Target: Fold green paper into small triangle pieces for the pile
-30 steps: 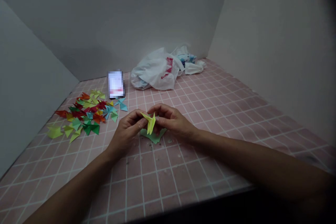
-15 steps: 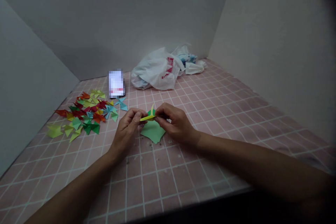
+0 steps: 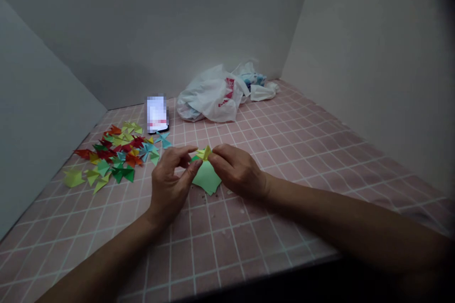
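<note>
Both hands meet over the pink tiled tabletop, just in front of the green paper sheet, which lies flat on the tiles. Right hand pinches a small folded yellow paper piece at its fingertips, the piece sticking up just past the far edge of the green sheet. Left hand sits just left of the green sheet, fingers curled with forefinger and thumb apart, thumb tip touching or nearly touching the sheet's left edge; whether it also grips the yellow piece can't be made out, fingers look loose. Right hand's palm side covers the right edge of the green sheet.

Left of the green sheet and a bit farther back, a scattered pile of folded paper shapes in red, green, yellow, orange and light blue, spread on the tiles, well apart from the hands. Behind that pile and beyond the green sheet, a phone stands or leans, its front blurred out. Farther back from the green sheet, near the rear wall, a white plastic bag with red print, crumpled, and just right of it a smaller bag with blue pattern. Small crumbs or specks on the tiles near the green sheet's front edge
</note>
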### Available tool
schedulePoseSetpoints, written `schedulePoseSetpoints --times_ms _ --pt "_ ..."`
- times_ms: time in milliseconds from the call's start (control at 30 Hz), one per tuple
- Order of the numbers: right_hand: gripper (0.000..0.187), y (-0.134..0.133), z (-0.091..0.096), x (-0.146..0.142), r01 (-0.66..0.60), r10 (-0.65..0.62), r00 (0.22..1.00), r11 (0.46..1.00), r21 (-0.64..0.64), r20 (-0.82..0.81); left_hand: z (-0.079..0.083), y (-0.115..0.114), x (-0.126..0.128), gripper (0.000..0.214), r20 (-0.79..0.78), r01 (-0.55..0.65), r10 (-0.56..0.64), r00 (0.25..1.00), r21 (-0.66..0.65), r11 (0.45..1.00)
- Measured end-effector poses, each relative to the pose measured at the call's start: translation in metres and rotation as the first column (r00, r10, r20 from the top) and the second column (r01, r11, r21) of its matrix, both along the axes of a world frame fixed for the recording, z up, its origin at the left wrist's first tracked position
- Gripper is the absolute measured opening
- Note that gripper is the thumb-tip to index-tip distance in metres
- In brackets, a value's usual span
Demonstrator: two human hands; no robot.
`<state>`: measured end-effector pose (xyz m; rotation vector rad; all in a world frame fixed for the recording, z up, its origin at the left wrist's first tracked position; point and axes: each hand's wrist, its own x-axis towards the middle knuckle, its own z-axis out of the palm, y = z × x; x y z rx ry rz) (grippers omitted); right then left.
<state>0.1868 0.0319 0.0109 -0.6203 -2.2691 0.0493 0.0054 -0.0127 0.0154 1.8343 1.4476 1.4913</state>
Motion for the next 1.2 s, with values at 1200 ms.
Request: schedulePoseSetpoints --times_ms 1200 --pt "0.012 -0.004 -0.010 -0.018 -0.560 -0.285 0.729 0.275 -0.781 -0.623 -0.006 0.005 0.006 0.020 0.554 0.301 -0.025 0.832 -0.412 0.860"
